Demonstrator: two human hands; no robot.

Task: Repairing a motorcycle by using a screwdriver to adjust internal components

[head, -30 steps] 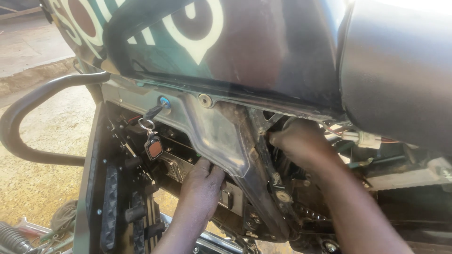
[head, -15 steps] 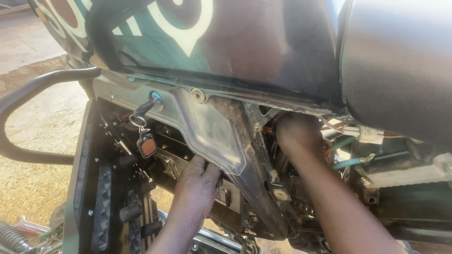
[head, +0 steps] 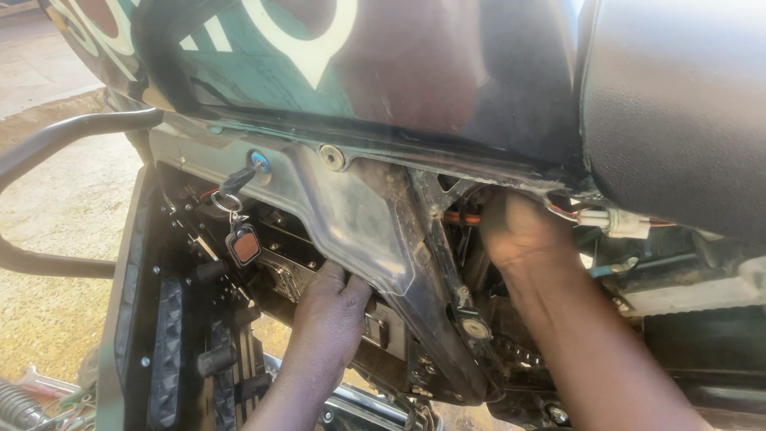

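The fuel tank is shiny painted metal, smooth like glass. The seat beside it looks like black leather with tiny bumps, a bit dull. The side cover is grey plastic, dusty and scratched. The key has a shiny metal ring and a small plastic tag. The guard bar is smooth black metal. The connector is white plastic. The ground looks rough and sandy.

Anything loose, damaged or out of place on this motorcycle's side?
A white wiring connector hangs loose below the seat, beside the right hand. The side cover is off; the left hand grips the frame plate's lower edge.
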